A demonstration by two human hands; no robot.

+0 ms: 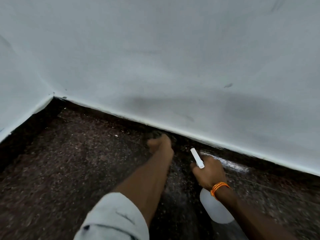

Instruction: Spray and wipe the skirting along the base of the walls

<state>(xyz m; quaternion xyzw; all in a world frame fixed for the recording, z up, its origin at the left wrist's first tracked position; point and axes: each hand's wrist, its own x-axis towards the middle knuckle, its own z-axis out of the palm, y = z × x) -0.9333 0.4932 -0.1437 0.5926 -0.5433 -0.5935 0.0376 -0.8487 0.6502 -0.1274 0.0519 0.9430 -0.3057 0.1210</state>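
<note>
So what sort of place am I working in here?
Probably the corner of an indoor room; what kind of room is unclear. Two pale painted walls meet at a corner, a dark speckled stone floor runs up to them, and a dark skirting band lines the wall base.

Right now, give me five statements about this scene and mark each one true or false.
1. The right hand holds the spray bottle. True.
2. The orange band sits on the left wrist. False: it is on the right wrist.
3. The bottle's nozzle points toward the wall. True.
4. The floor is pale and plain. False: it is dark and speckled.
5. The left hand is down near the foot of the wall, to the left of the nozzle. True.
</note>
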